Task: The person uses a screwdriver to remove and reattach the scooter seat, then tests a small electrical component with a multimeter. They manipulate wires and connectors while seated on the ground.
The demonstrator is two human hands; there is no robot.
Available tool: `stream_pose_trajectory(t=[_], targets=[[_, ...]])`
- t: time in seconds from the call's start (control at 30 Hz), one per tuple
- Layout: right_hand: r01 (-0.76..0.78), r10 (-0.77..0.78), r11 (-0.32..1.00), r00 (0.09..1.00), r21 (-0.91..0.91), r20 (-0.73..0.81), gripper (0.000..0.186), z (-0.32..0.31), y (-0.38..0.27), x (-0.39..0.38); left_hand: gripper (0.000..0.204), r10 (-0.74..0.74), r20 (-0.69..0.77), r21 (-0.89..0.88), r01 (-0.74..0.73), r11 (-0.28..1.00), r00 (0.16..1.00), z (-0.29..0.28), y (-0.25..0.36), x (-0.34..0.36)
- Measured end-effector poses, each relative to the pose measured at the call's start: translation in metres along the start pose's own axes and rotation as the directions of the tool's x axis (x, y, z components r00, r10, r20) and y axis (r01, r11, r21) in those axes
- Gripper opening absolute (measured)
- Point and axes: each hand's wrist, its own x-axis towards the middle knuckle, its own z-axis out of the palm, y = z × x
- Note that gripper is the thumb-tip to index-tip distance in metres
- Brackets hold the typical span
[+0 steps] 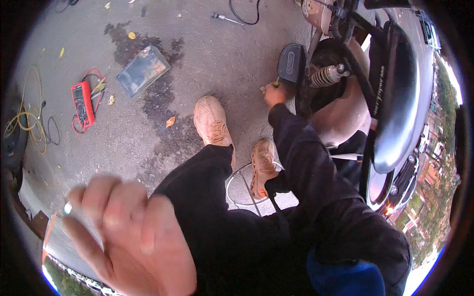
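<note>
Now, in the head view, holding up the left hand at lower left, pinching a small shiny thing. Reaching with the right hand to upper middle, beside a dark cover and a motorbike, with fingers curled by a yellow-green thing, too small to tell if gripped. At upper left, showing a dark flat box and a red meter on the ground.
</note>
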Motion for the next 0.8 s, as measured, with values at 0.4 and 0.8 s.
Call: stream_pose_trajectory(t=[0.4, 0.8], targets=[[0.345, -0.583, 0.795, 0.664, 0.499, 0.468, 0.024, -0.083, -0.207, -0.290, 0.018, 0.187, 0.088, 0.636, -0.200, 0.745, 0.978, 0.011, -0.028, -0.016], [0.947, -0.918, 0.320, 0.306, 0.019, 0.251, 0.040, -0.242, -0.183, -0.359, 0.019, -0.380, 0.029, 0.649, 0.272, 0.710, 0.924, -0.020, -0.157, -0.082]])
